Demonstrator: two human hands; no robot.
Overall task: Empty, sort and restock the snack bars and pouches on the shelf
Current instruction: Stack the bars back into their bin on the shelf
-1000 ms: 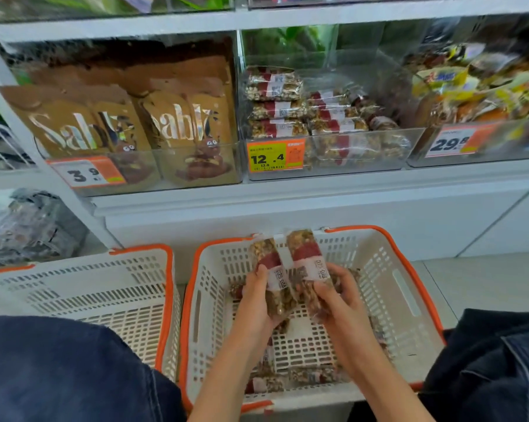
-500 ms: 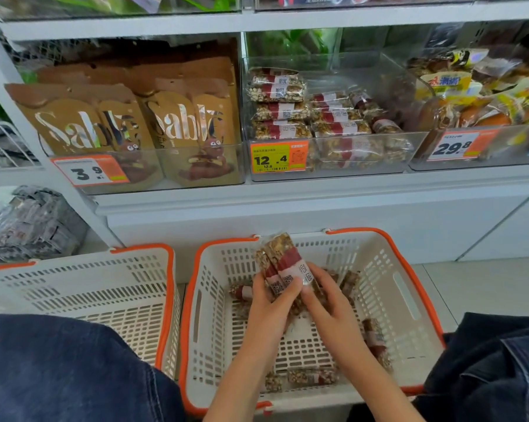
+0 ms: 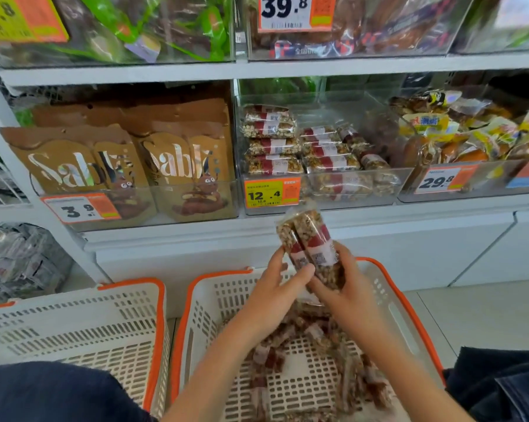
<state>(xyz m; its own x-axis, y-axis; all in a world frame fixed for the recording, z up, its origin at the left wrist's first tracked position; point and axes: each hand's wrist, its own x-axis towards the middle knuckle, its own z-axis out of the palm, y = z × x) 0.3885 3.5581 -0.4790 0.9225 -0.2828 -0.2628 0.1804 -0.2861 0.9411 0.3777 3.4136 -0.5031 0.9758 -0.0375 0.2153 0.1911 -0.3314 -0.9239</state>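
Observation:
Two nut bars [image 3: 310, 242] with red-and-white labels stand side by side, raised above the right basket [image 3: 202, 303]. My right hand [image 3: 345, 287] grips them from the right and below. My left hand [image 3: 275, 287] holds them from the left, thumb across their labels. More of the same bars [image 3: 312, 336] lie loose in the basket's bottom. On the shelf just above, a clear bin [image 3: 357, 184] with a 12.4 price tag holds stacked nut bars [image 3: 272, 147]. Brown Sablé pouches [image 3: 178, 159] fill the bin to its left.
A second white basket [image 3: 74, 327] with an orange rim stands at the left. A bin of yellow-wrapped snacks [image 3: 458, 135] sits right of the bar bin. Another shelf of bins [image 3: 348, 25] is overhead. My dark-clothed knees frame the bottom corners.
Both hands have lifted the two bars together up out of the basket toward the shelf bin. The view has tilted upward, showing the top shelf.

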